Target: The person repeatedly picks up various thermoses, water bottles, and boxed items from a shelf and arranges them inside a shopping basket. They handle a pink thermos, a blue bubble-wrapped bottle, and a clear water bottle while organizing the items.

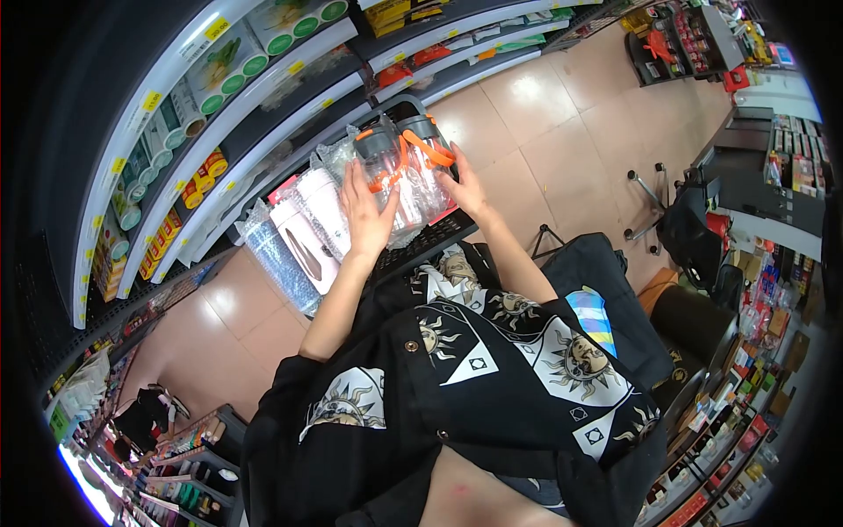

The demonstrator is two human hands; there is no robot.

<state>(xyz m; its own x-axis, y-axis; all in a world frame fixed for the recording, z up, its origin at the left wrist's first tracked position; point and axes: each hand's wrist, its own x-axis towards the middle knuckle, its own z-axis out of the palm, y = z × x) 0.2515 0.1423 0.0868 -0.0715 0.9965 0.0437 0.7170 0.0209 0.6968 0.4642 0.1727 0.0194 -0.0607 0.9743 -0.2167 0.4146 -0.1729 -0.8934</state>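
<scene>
Two clear plastic water bottles with dark lids and orange straps lie side by side in a black basket [413, 256]. My left hand [367, 211] rests with outstretched fingers against the left bottle [379, 158]. At the outer side of the right bottle [425, 136] is my right hand [467, 186], thumb and fingers apart, touching it near the orange strap [428, 147]. Left of my left hand are a bubble-wrapped white bottle [323, 204], a pale pink box [303, 250] with a brown shape on it, and a bubble-wrapped blue bottle [279, 262].
Store shelves [237, 97] with cans and packets curve along the left and top. Tiled floor [544, 123] lies beyond the basket. A black folding chair [597, 290] stands at my right, with a wheeled chair [685, 220] farther off. Another person [149, 417] is at lower left.
</scene>
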